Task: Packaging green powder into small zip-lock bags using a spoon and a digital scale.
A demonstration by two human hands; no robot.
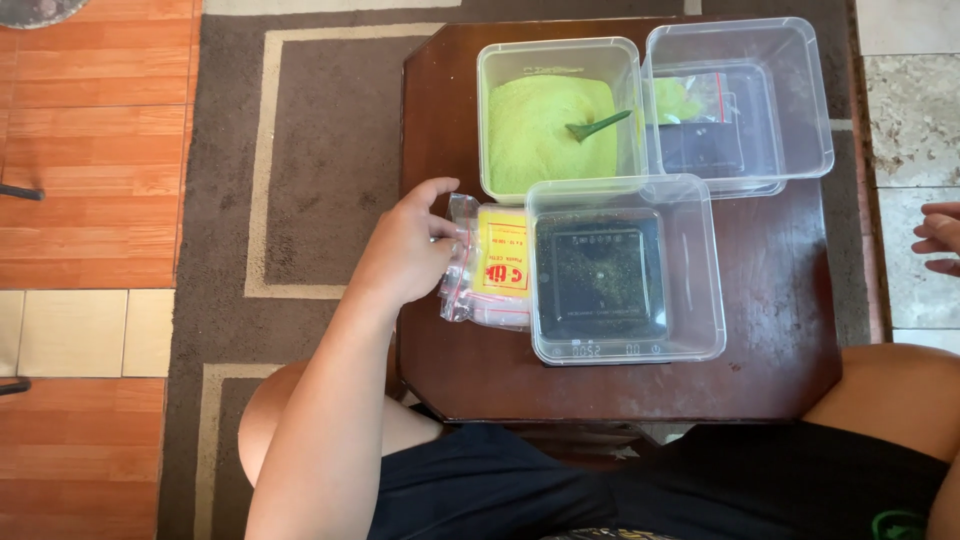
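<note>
The left hand [405, 250] reaches over the dark bench [780, 330], its fingers [440, 228] pinching the edge of a stack of small zip bags [490, 265] lying just beside an empty clear tub [625, 270]. Judging by this, a bag is being picked off the stack; separating a single one calls for a careful peel. Behind sits a tub of green powder [545, 130] with a scoop [598, 125]. The right hand [940, 238] hovers at the far edge, fingers loosely curled, holding nothing

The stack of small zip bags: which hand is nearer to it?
Left. The left hand touches the stack of small zip bags at its left edge; the right hand is far off, past the table's right side.
</note>
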